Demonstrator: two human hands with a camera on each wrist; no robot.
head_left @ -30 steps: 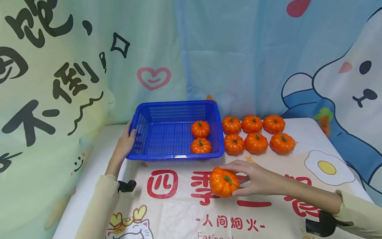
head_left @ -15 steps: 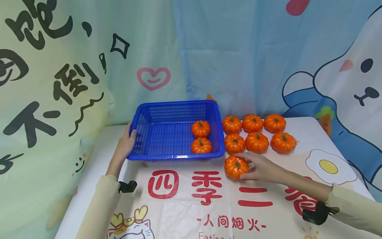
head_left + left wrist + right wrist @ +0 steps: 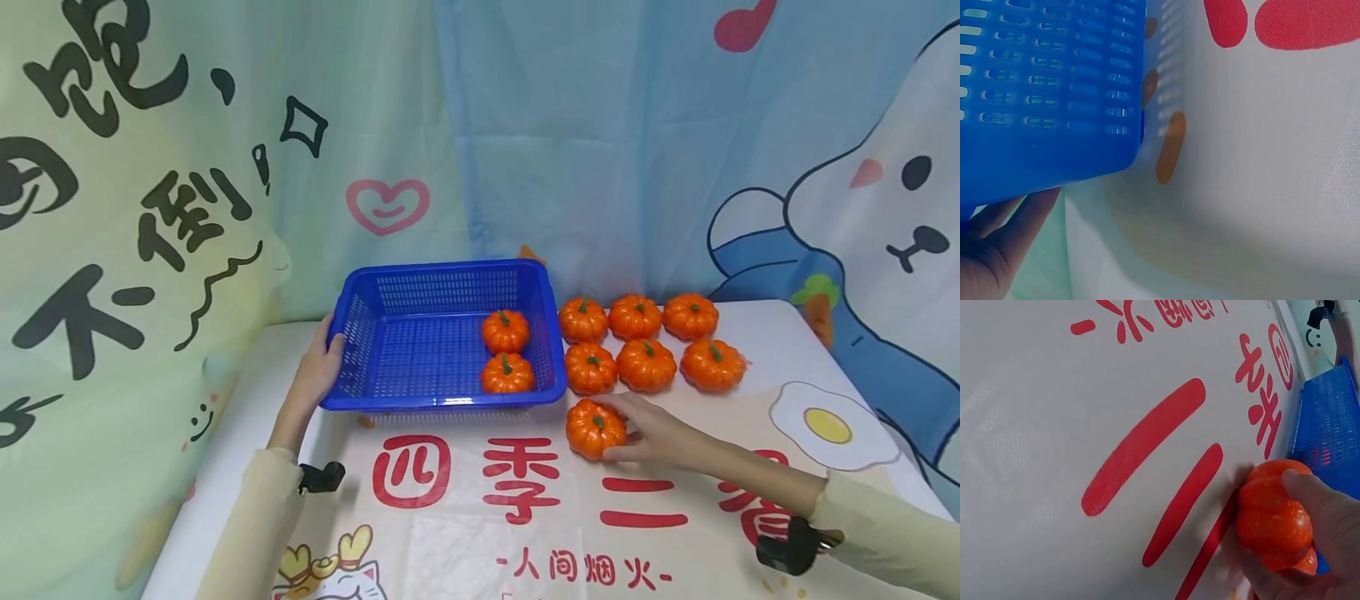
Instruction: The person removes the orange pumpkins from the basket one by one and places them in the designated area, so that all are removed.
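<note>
My right hand (image 3: 654, 432) grips a small orange pumpkin (image 3: 596, 429) with a green stem, just in front of the basket's right corner. In the right wrist view the thumb lies over the top of this pumpkin (image 3: 1272, 515) and fingers reach round its lower side. A blue plastic basket (image 3: 442, 402) with slotted walls stands at the back of the table. My left hand (image 3: 318, 367) holds its left end; in the left wrist view the fingers (image 3: 1029, 219) bend up against the basket (image 3: 1054, 156). Two pumpkins, one (image 3: 506, 332) behind the other (image 3: 507, 374), sit at the basket's right end.
Two rows of pumpkins stand right of the basket, including a front one (image 3: 647, 365) and a back one (image 3: 691, 317). A printed cloth (image 3: 465, 533) with red characters covers the table. Behind hangs a patterned curtain (image 3: 555, 167).
My right hand has carried the pumpkin to the right and back, from the middle of the cloth to close before the pumpkin rows. My left hand stays at the basket.
</note>
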